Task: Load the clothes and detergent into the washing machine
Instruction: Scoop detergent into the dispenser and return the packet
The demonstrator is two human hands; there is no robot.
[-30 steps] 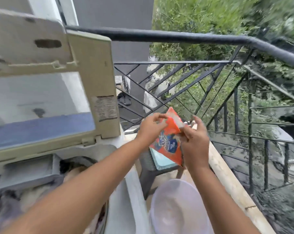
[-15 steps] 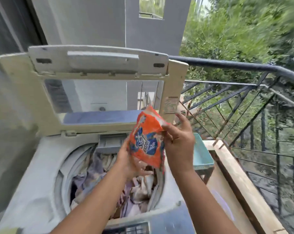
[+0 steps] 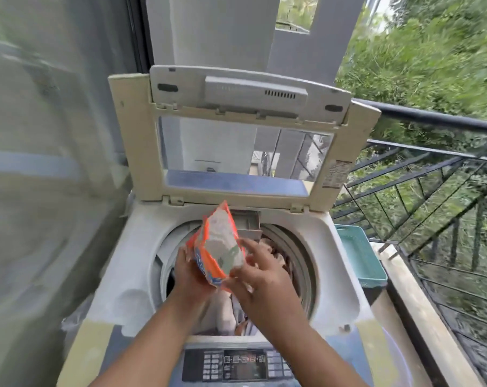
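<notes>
**Status.** The detergent pack sits centre frame, held over the open drum of the washer. The lid stands raised behind it. The pack's mouth gapes wide and white powder shows inside. The pack is tilted, mouth twd the top of the frame. The left grip grasps the pack's left side from beneath. The right grip pinches its lower right corner, index finger lifted clear. Clothes lie in the drum, below the forearms.

**Risks (our judgement):**

1. Overdose. With so wide a mouth, a sharp tip could dump most of the powder at once. We see no scoop or measure.
2. Off-target pour. The dispenser tray is just beyond the pack and partly hidden by it, so we can't tell whether the tray or the drum is the target. Either way, powder may land on the washer's top deck or drift twd the control panel at bottom centre.
3. Slip. The right grip holds by a corner only. If the load shifts as the pack tips, the whole pack could drop among the clothes.
4. Draught. The site is open-air, w/ a railing and foliage at right, so a gust could scatter fine powder.
5. Clumping. Powder heaped on one garment may not dissolve evenly.
</notes>
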